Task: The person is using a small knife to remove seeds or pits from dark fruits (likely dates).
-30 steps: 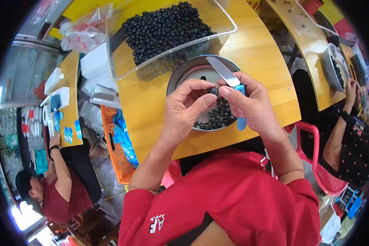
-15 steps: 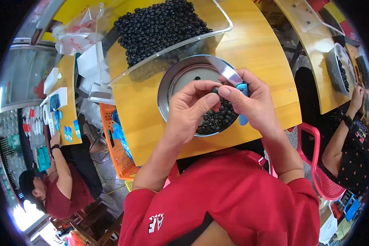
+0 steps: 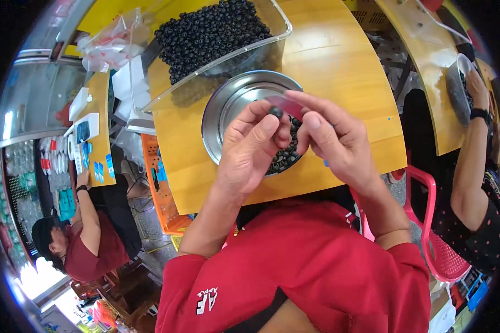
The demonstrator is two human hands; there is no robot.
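Head view: beyond your round metal bowl (image 3: 214, 122) on the counter (image 3: 339, 66) stands a clear plastic tub (image 3: 272, 53) of dark pieces (image 3: 208, 39). Over it, your left grip (image 3: 247, 141) pinches one glossy piece (image 3: 276, 112); your right grip (image 3: 336, 141) curls round a knife (image 3: 286, 104).

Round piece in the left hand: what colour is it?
The round piece looks almost black; best view: head.

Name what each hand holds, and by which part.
Left hand: a small dark ball, pinched by its side. Right hand: a knife; the exact hold is hidden.
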